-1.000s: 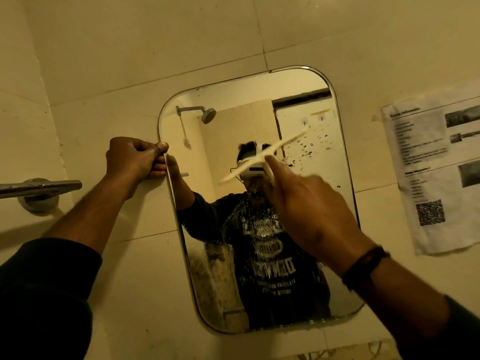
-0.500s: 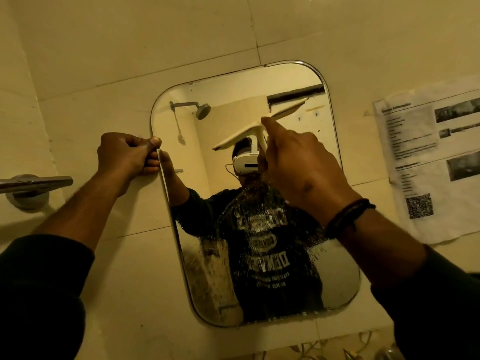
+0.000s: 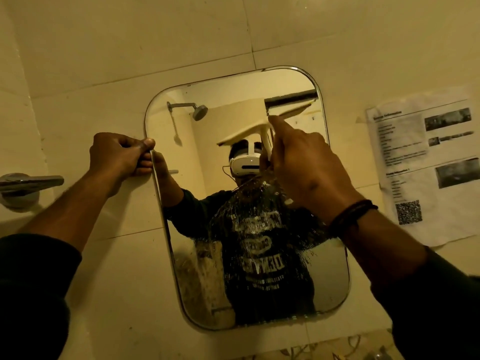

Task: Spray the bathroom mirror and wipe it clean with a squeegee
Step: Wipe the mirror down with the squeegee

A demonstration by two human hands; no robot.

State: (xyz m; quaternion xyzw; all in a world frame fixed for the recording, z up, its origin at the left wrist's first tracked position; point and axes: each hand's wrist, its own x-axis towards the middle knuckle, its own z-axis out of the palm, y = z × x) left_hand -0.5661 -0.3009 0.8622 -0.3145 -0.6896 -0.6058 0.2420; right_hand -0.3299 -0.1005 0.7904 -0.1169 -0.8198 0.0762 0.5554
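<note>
A rounded rectangular mirror (image 3: pixel 197 203) hangs on the tiled wall, its middle and lower glass speckled with spray droplets. My right hand (image 3: pixel 304 167) grips the handle of a cream squeegee (image 3: pixel 246 132) whose blade lies tilted across the upper part of the glass, left end lower, right end near the mirror's top right. My left hand (image 3: pixel 119 155) is closed on the mirror's left edge at about shoulder height. No spray bottle is in sight.
A chrome bar on a round mount (image 3: pixel 26 184) sticks out of the wall at the left. A printed paper sheet with a QR code (image 3: pixel 426 162) is taped to the wall right of the mirror. Patterned surface shows at the bottom edge.
My right hand has carried the squeegee upward from the mirror's middle to its upper part. My left hand has stayed on the left edge.
</note>
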